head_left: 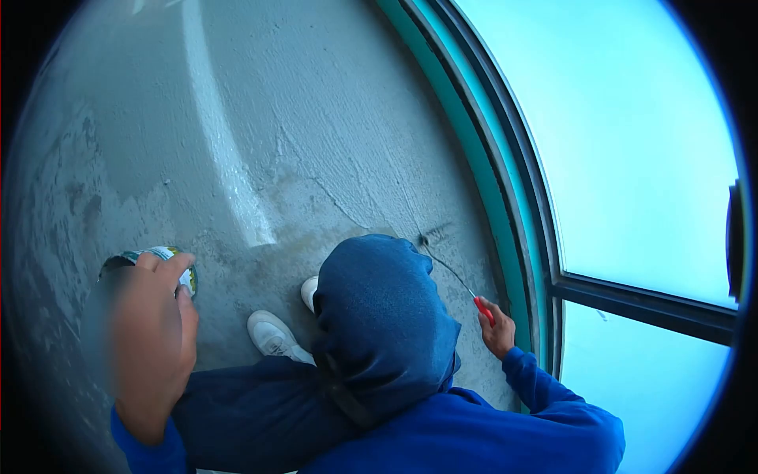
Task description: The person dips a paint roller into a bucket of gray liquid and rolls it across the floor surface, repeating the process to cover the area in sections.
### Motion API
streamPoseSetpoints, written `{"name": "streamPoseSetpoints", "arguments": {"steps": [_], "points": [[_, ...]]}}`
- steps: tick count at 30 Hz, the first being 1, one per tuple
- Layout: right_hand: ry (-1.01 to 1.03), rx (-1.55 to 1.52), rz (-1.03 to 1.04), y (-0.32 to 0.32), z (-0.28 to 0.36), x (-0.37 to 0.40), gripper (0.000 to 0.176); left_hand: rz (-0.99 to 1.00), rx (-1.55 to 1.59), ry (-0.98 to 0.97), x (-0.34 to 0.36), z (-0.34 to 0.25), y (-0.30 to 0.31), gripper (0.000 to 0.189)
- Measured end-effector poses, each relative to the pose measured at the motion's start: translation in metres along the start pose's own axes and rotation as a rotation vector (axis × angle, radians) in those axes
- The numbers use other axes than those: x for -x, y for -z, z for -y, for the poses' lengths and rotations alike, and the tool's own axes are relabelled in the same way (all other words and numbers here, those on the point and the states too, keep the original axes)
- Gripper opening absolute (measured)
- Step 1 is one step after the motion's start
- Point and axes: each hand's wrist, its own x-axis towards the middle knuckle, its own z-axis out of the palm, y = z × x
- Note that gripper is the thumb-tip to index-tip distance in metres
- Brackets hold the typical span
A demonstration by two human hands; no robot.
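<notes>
Left hand (154, 332) clamped on tin (170, 257); right hand (497, 328) grips red-handled tool (483, 310). Keep its tip flat against the concrete surface (332, 142).

Can (166, 254) L, tool (482, 308) R, window (632, 142) far R

Grey concrete surface (316, 118), window frame (647, 304)

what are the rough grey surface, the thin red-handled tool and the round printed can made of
The rough grey surface: likely cement render, matt, with streaks and hairline cracks. The thin red-handled tool in the right hand: glossy plastic grip, dark wire-like metal shank. The round printed can in the left hand: probably tin, though blur leaves it open.
</notes>
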Motion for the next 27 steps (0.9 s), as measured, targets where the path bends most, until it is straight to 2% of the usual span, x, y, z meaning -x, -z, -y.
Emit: {"name": "streamPoseSetpoints", "arguments": {"steps": [3, 7, 13, 18, 24, 27], "points": [[0.072, 0.0, -0.048, 0.0, -0.002, 0.018, 0.031, -0.021, 0.005, -0.028, 0.002, 0.001, -0.001, 0.026], [0.14, -0.028, -0.098, -0.024, 0.025, -0.034, 0.03, -0.033, 0.032, -0.027, 0.002, 0.004, 0.003, 0.026], [0.209, -0.019, -0.194, -0.065, 0.104, -0.181, 0.032, -0.061, -0.014, -0.029, 0.006, 0.017, 0.006, 0.027], [0.248, 0.025, -0.19, -0.073, 0.187, -0.301, 0.031, 0.024, 0.017, 0.11, 0.006, 0.026, 0.014, 0.026], [0.409, 0.014, -0.314, -0.088, 0.278, -0.45, 0.031, 0.064, 0.016, 0.211, 0.003, 0.049, 0.008, 0.027], [0.377, 0.096, -0.282, -0.084, 0.332, -0.529, 0.035, 0.092, 0.019, 0.237, 0.001, 0.058, 0.005, 0.028]]}}
